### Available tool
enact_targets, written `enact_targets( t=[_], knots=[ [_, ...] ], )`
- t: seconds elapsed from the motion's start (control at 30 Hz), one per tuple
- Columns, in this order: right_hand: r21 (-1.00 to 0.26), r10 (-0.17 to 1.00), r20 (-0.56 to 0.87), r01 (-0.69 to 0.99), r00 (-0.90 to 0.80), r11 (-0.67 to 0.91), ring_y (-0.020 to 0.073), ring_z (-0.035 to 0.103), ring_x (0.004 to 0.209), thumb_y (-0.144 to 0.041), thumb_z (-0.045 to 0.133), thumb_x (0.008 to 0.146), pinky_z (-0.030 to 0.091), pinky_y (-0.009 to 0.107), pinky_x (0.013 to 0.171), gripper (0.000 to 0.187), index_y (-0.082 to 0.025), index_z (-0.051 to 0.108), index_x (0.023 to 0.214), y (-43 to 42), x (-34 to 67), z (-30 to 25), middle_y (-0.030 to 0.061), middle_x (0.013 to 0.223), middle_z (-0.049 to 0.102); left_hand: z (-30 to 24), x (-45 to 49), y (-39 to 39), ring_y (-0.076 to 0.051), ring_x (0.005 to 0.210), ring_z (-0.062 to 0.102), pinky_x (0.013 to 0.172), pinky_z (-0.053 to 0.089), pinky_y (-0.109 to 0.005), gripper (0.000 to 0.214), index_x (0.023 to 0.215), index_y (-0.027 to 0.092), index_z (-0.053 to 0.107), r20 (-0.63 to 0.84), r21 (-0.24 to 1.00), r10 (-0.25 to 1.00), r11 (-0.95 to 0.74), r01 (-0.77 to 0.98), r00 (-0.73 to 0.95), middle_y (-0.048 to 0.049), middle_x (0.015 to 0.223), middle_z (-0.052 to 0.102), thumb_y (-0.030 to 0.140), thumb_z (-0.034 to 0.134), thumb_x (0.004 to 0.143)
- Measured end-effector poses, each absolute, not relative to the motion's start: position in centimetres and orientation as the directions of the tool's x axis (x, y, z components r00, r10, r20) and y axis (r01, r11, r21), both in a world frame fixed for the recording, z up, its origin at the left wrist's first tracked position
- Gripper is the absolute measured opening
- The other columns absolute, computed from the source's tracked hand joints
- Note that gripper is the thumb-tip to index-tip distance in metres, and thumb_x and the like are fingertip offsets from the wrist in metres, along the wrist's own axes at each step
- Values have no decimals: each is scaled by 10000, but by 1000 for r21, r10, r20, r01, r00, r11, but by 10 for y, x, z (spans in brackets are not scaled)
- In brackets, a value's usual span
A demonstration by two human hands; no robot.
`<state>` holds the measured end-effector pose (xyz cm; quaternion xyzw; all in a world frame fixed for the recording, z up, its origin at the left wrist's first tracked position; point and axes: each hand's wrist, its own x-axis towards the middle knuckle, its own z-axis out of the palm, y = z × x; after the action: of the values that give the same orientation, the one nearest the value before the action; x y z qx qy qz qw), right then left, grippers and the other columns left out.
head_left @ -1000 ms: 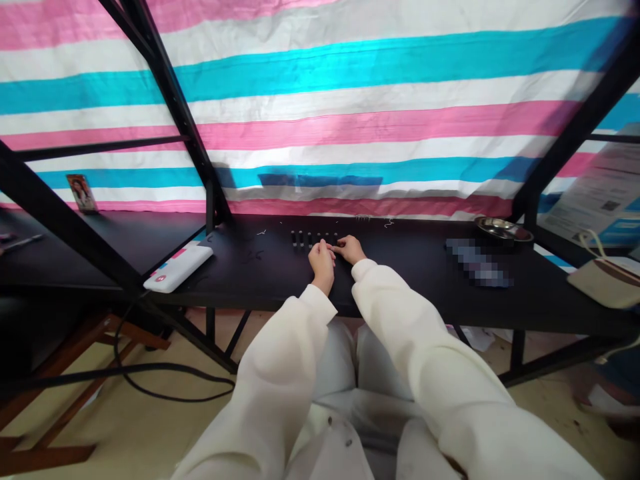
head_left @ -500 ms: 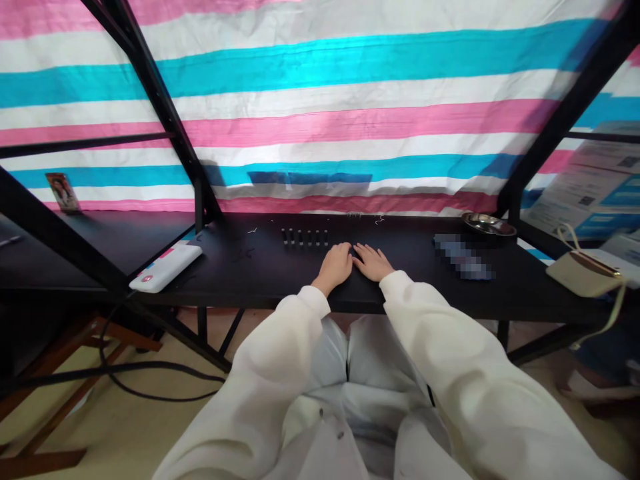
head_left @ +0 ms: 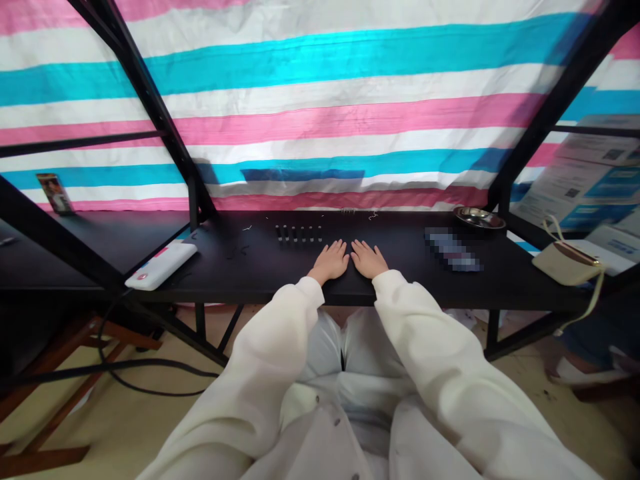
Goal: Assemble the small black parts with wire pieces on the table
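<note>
My left hand lies flat on the black table, fingers stretched out and holding nothing. Beside it, a small gap away, my right hand also rests palm down with its fingers spread. Just beyond and left of my left hand stands a row of several small dark cylinders with pale ends; they are too small to name. Neither hand touches them.
A white case-like object lies at the table's left. To the right are a pixelated item, a shiny metal dish and a beige bag. Black metal posts frame the table before a striped sheet.
My hands, which were close together, have moved slightly apart, and the left hand has flattened with its fingers straightened. The view has shifted a little; the cylinders have stayed in place.
</note>
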<state>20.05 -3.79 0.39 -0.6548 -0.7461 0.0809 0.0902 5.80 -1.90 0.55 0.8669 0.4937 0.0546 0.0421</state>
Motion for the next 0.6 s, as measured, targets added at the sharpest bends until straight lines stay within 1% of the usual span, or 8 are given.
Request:
enact_targets(
  t=[0.2, 0.43, 0.6],
  knots=[
    [-224, 992, 23, 966, -124, 126, 178, 161, 1383, -350, 180, 928, 137, 471, 1112, 530, -203, 241, 1433, -39, 200, 5, 29, 1505, 206, 6, 58, -19, -216, 1385, 174, 1123, 152, -408, 578, 1423, 90, 251, 42, 131, 862, -506, 852, 506, -104, 1502, 196, 350, 163, 915],
    [-244, 992, 30, 961, -123, 127, 183, 172, 1381, -353, 194, 929, 129, 469, 1114, 523, -211, 258, 1429, -39, 200, 5, 30, 1502, 213, 6, 57, -19, -223, 1380, 193, 1115, 166, -424, 557, 1414, 119, 281, 71, 169, 858, -512, 842, 508, -109, 1493, 221, 345, 197, 912],
    [-255, 992, 31, 959, -120, 124, 181, 169, 1382, -352, 203, 932, 128, 468, 1112, 517, -217, 260, 1427, -38, 200, 4, 29, 1503, 213, 6, 57, -19, -225, 1378, 199, 1113, 172, -427, 555, 1410, 117, 288, 74, 167, 858, -513, 842, 508, -114, 1490, 228, 345, 201, 912]
  ],
)
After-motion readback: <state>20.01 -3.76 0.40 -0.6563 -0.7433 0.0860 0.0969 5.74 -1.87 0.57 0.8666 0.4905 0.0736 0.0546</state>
